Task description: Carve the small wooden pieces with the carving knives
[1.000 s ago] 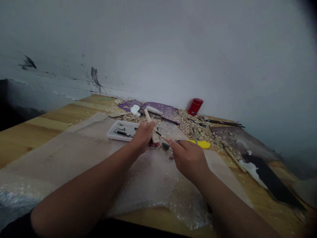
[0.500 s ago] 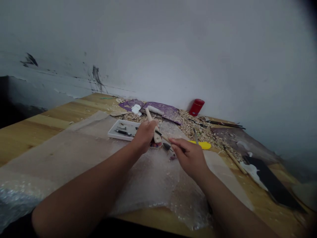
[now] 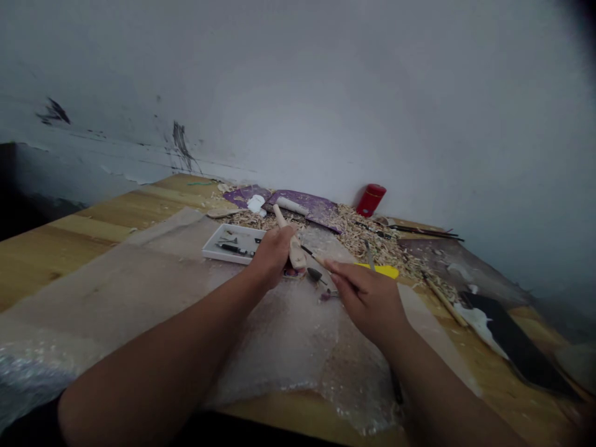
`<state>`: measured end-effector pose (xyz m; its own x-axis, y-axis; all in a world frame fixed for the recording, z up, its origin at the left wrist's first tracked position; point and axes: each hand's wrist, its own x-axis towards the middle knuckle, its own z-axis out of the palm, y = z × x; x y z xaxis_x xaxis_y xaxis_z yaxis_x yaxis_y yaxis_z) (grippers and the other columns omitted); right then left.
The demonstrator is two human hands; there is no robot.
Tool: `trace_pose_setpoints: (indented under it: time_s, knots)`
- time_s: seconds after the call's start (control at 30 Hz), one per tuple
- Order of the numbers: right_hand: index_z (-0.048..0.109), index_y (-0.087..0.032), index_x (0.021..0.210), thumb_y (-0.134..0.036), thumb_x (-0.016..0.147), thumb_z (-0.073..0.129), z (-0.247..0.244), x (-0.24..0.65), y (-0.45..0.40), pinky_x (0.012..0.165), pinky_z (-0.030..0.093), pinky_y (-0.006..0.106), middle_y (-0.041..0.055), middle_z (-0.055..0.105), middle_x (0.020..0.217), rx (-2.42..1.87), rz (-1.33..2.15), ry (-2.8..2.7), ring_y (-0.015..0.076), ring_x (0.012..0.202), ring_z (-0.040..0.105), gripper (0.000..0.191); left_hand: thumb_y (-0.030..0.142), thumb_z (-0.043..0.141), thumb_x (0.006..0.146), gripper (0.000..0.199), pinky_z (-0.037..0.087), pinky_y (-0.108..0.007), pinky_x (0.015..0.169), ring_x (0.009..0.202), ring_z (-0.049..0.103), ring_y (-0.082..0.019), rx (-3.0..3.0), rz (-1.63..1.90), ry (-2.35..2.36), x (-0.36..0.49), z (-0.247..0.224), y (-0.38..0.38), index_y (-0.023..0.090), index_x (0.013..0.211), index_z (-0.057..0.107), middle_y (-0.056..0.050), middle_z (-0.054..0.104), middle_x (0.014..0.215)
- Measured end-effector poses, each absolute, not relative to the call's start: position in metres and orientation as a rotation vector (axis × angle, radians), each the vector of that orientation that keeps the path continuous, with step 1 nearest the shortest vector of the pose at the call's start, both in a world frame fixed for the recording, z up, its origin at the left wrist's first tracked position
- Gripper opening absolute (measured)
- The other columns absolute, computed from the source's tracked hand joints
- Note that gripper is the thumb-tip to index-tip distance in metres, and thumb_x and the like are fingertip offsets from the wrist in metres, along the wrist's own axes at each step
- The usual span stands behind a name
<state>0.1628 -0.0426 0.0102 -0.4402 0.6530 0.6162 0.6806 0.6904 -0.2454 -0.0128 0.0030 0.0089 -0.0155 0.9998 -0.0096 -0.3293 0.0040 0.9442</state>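
Observation:
My left hand is closed around a pale carved wooden piece. Its narrow end sticks up beyond my fingers, and the wider end points down toward me. In my right hand is a slim tool with a light handle and a dark tip, pinched near its back. The dark tip lies close to the right side of the wooden piece; whether it touches I cannot tell. Below the tool, a dark pointed grinding bit rests on the plastic sheet. Fingers under the wood are mostly hidden.
A white tray with small tools stands left of my hands. Wood shavings spread behind, near a red container. Beside my right hand lies a yellow object. Bubble wrap covers the wooden table; a black flat slab lies right.
My right hand has drawn back to the right and slightly down with the slim tool, so its tip is farther from the wood's end. My left hand has barely moved.

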Motion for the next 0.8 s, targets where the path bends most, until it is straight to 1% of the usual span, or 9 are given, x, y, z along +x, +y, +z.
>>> trace_pose_setpoints:
  time_s: [0.17,0.3,0.37,0.43,0.5,0.57,0.63,0.7,0.8]
  knots:
    - [0.062,-0.019,0.102,-0.021,0.082,0.047,0.008,0.158,-0.043,0.077,0.048,0.026,0.0038,0.068,0.097,-1.063,0.156,-2.117,0.0149,0.087,0.063,0.025,0.042,0.046,0.073,0.027,0.031,-0.021,0.027,0.028,0.045,-0.013,0.985,1.378,0.978,-0.011,0.006,0.003,0.018,0.062,0.042,0.003,0.045,0.038]
    - [0.063,-0.021,0.099,-0.022,0.081,0.048,0.005,0.153,-0.045,0.067,0.050,0.025,0.0021,0.069,0.091,-1.156,0.321,-1.982,0.0147,0.078,0.064,0.024,0.043,0.045,0.074,0.027,0.031,-0.021,0.027,0.028,0.045,-0.012,0.995,1.412,0.993,-0.009,0.004,0.002,0.018,0.063,0.042,0.004,0.044,0.039]
    - [0.063,-0.022,0.098,-0.022,0.081,0.047,0.004,0.151,-0.046,0.063,0.050,0.025,0.0021,0.069,0.089,-1.163,0.325,-1.971,0.0148,0.073,0.064,0.024,0.041,0.045,0.074,0.026,0.031,-0.021,0.026,0.028,0.044,-0.012,0.963,1.386,0.988,-0.008,0.006,0.001,0.018,0.063,0.042,0.005,0.044,0.039]
    - [0.063,-0.021,0.099,-0.020,0.081,0.046,0.003,0.150,-0.049,0.065,0.049,0.026,0.0038,0.068,0.089,-1.140,0.205,-2.033,0.0154,0.075,0.063,0.025,0.040,0.044,0.074,0.025,0.029,-0.021,0.026,0.027,0.044,-0.012,0.949,1.334,0.995,-0.008,0.008,0.001,0.018,0.063,0.042,0.004,0.044,0.039]
    - [0.062,-0.019,0.102,-0.018,0.080,0.045,0.004,0.150,-0.052,0.067,0.047,0.027,0.0066,0.068,0.086,-1.128,-0.028,-2.144,0.0168,0.076,0.062,0.028,0.040,0.043,0.074,0.024,0.029,-0.020,0.025,0.027,0.044,-0.012,0.974,1.280,1.032,-0.009,0.009,0.001,0.018,0.064,0.042,0.003,0.045,0.038]
    - [0.062,-0.017,0.105,-0.016,0.080,0.044,0.006,0.150,-0.054,0.061,0.045,0.027,0.0078,0.066,0.075,-1.154,-0.266,-2.239,0.0175,0.068,0.060,0.031,0.040,0.044,0.074,0.024,0.028,-0.020,0.025,0.027,0.044,-0.012,1.005,1.238,1.077,-0.009,0.008,0.003,0.019,0.065,0.041,0.003,0.045,0.038]
    - [0.062,-0.018,0.106,-0.015,0.079,0.044,0.007,0.150,-0.055,0.056,0.042,0.026,0.0074,0.063,0.067,-1.184,-0.367,-2.288,0.0176,0.062,0.057,0.033,0.040,0.046,0.073,0.023,0.028,-0.020,0.025,0.027,0.043,-0.012,1.028,1.220,1.098,-0.010,0.007,0.004,0.019,0.066,0.040,0.003,0.045,0.038]
    - [0.062,-0.018,0.105,-0.016,0.079,0.044,0.006,0.151,-0.052,0.056,0.042,0.026,0.0071,0.063,0.070,-1.174,-0.218,-2.257,0.0172,0.063,0.057,0.032,0.040,0.047,0.073,0.023,0.028,-0.020,0.026,0.027,0.044,-0.012,1.042,1.218,1.090,-0.011,0.005,0.006,0.019,0.066,0.041,0.003,0.046,0.039]
    - [0.063,-0.019,0.098,-0.022,0.079,0.046,-0.001,0.150,-0.043,0.052,0.043,0.023,0.0027,0.064,0.068,-1.183,0.401,-2.017,0.0135,0.057,0.056,0.026,0.041,0.047,0.073,0.023,0.029,-0.020,0.026,0.029,0.046,-0.013,1.055,1.217,1.073,-0.013,0.005,0.007,0.019,0.067,0.042,0.003,0.047,0.040]
